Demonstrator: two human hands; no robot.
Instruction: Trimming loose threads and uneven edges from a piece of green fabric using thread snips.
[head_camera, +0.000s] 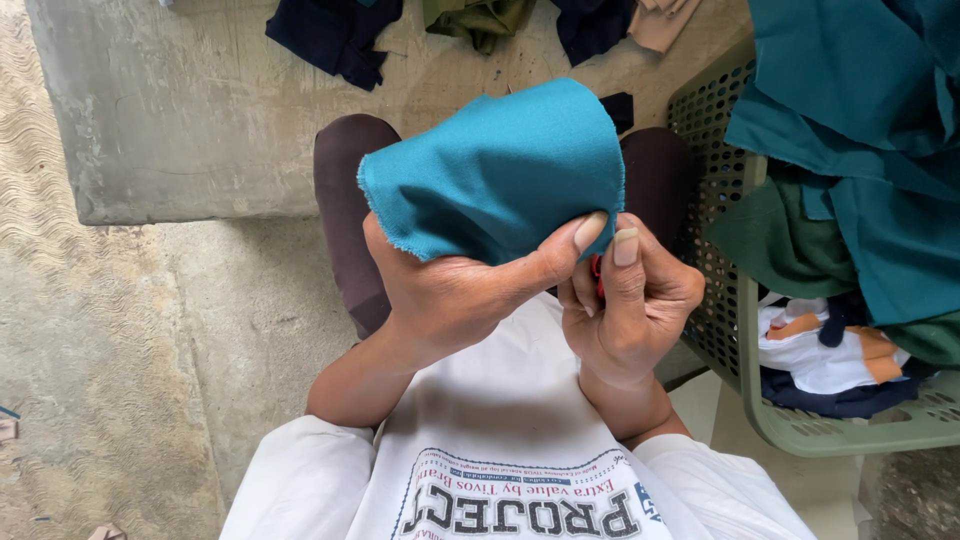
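No packages, signs or screens show anywhere in view. The only lettered surface is a printed patch (520, 500) on the front of the person's white shirt, at the bottom edge: a curved, badge-like print in dark and blue tones.

- Bright, even daylight, no glare.
- Soft shadow under the person on the concrete floor (200, 330).
- Sharp focus throughout.
- Slight wide-angle bending toward the edges.

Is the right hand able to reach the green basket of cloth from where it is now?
Probably yes. The green basket stands just beside the right hand with nothing between them, but that hand is busy pinching the teal cloth piece.
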